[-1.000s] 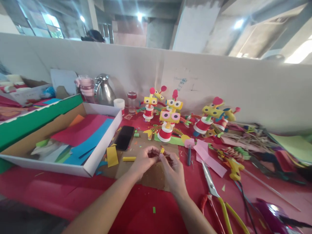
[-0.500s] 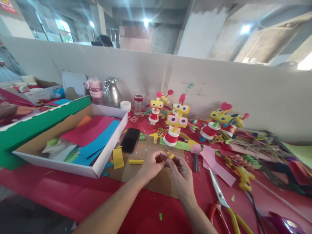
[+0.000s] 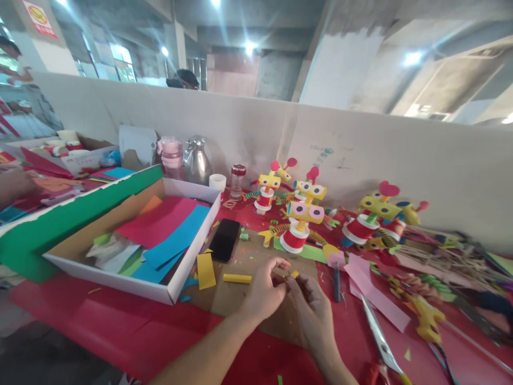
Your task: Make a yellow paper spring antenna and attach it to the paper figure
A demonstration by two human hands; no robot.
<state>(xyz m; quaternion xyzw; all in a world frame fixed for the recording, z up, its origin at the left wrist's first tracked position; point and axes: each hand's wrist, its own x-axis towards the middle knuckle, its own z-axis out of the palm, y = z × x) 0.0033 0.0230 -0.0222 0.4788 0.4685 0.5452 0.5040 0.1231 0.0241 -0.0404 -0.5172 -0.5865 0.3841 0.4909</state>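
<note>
Over the brown cardboard sheet (image 3: pixel 276 324), my two hands meet at a small yellow paper piece (image 3: pixel 295 274). My right hand (image 3: pixel 315 305) pinches it between thumb and fingers. The fingers of my left hand (image 3: pixel 266 291) are curled close beside it, and what they grip, if anything, is too small to make out. A rolled yellow paper strip (image 3: pixel 237 278) lies left of my left hand, with a flat yellow paper piece (image 3: pixel 206 271) farther left. Just beyond my hands stands a paper-cup figure (image 3: pixel 294 238) with a yellow head and coiled arms.
At left is an open box (image 3: pixel 194 254) of coloured paper, with a phone (image 3: pixel 225 240) beside it. More cup figures (image 3: pixel 363 227) stand along the partition. Scissors (image 3: pixel 380 334), a dark pen-like tool (image 3: pixel 336 280) and a yellow glue gun (image 3: pixel 428 321) lie at right. A person (image 3: pixel 187 79) is behind the partition.
The camera view has turned, so the table and its things sit farther right and lower. My hands stay together at the yellow piece, the left hand's fingers slightly shifted. A person now shows at far left.
</note>
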